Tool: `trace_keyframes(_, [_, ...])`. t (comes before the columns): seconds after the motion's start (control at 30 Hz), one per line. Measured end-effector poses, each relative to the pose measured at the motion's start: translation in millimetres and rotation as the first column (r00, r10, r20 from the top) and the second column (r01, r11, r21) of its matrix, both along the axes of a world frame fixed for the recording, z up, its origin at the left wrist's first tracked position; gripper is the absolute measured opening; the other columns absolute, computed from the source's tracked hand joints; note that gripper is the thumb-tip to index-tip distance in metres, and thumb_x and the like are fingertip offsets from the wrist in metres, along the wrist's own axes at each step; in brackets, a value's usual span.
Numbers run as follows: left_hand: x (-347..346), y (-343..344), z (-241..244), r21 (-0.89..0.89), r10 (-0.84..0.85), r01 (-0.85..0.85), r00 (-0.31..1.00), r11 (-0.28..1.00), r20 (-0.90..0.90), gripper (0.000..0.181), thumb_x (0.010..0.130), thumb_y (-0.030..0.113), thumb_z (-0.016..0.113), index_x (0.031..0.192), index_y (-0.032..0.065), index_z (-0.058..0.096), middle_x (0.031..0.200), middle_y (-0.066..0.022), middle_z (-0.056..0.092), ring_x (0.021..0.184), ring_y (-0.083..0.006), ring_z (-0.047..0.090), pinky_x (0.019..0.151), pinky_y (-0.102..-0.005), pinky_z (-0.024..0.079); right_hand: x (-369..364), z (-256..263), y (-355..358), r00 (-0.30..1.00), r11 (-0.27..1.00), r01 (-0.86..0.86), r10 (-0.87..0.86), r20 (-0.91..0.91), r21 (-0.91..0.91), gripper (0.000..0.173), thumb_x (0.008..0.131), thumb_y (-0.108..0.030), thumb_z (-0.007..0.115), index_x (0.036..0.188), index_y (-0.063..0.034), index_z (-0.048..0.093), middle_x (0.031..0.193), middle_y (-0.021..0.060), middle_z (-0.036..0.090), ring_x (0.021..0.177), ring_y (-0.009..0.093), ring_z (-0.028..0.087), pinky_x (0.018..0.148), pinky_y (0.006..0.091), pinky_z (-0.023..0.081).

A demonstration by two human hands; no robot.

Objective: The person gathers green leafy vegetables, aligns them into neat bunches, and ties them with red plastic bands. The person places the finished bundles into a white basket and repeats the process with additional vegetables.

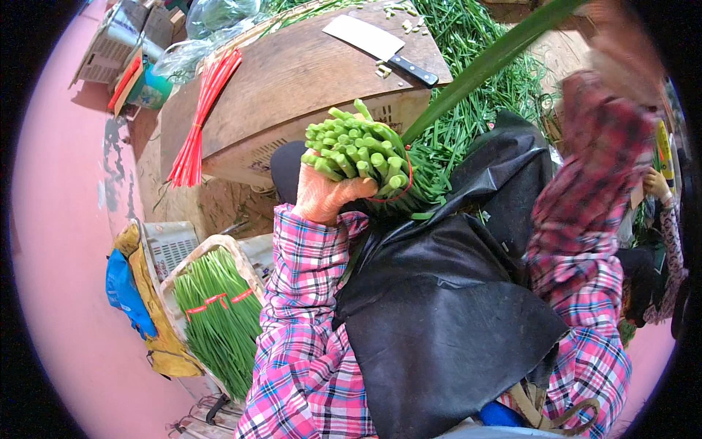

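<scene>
My left hand is closed around a thick bunch of green leafy stalks, its pale cut ends turned up towards me. A thin red tie loops around the right side of the bunch. From behind the bunch a long green leaf runs up to the top right, out of the picture. My right hand is raised at the upper right, close to that leaf's upper end. It is blurred, so whether it grips the leaf does not show. A black apron covers my lap beneath the bunch.
A cleaver lies on the wooden board, right of a bundle of red ties. Loose greens pile beyond. At left a crate holds tied greens. Another person's hand shows at far right.
</scene>
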State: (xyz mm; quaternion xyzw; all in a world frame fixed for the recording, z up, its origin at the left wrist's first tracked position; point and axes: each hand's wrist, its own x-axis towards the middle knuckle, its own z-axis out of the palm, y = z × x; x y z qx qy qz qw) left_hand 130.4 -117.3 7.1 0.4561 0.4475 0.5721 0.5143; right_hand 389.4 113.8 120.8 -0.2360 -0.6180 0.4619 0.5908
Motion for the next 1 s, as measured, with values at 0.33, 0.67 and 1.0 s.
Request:
trace_keyframes(0.33, [11.6, -2.6, 4.4, -0.019, 0.081, -0.079, 0.951, 0.997, 0.298, 0.071, 0.058, 0.011, 0.084, 0.119, -0.0025, 0.052, 0.109, -0.0092, 0.064, 0.099, -0.0196, 0.061, 0.091, -0.0344, 0.048, 119.1, -53.5, 86.9, 0.426, 0.902, 0.262, -0.427, 0.798, 0.343, 0.037, 0.082, -0.018, 0.070, 0.116, -0.0061, 0.061, 0.109, 0.0117, 0.064, 0.102, 0.019, 0.060, 0.088, 0.0302, 0.048])
trace_keyframes(0.67, [-4.8, -0.5, -10.9, -0.061, 0.096, -0.077, 0.883, 0.995, 0.460, 0.076, 0.071, 0.045, 0.078, 0.127, 0.0061, 0.045, 0.121, -0.0088, 0.054, 0.111, -0.0235, 0.054, 0.097, -0.0409, 0.045, -81.1, -68.6, -114.0, 0.716, 0.756, -0.606, 0.385, 0.582, 0.246, 0.059, 0.078, -0.032, 0.070, 0.124, -0.0005, 0.052, 0.104, 0.0178, 0.061, 0.094, 0.035, 0.061, 0.081, 0.0401, 0.049])
trace_keyframes(1.0, [-5.1, -7.1, -5.5, 0.023, 0.101, -0.113, 0.947, 0.993, 0.304, 0.097, 0.055, 0.054, 0.086, 0.126, 0.0015, 0.046, 0.118, -0.0084, 0.056, 0.106, -0.0203, 0.056, 0.092, -0.0356, 0.047, -97.8, -65.4, -132.8, 0.842, 0.879, -0.453, 0.368, 0.396, 0.147, 0.021, 0.080, -0.014, 0.069, 0.097, -0.0020, 0.066, 0.089, 0.0124, 0.065, 0.083, 0.028, 0.063, 0.075, 0.0329, 0.050])
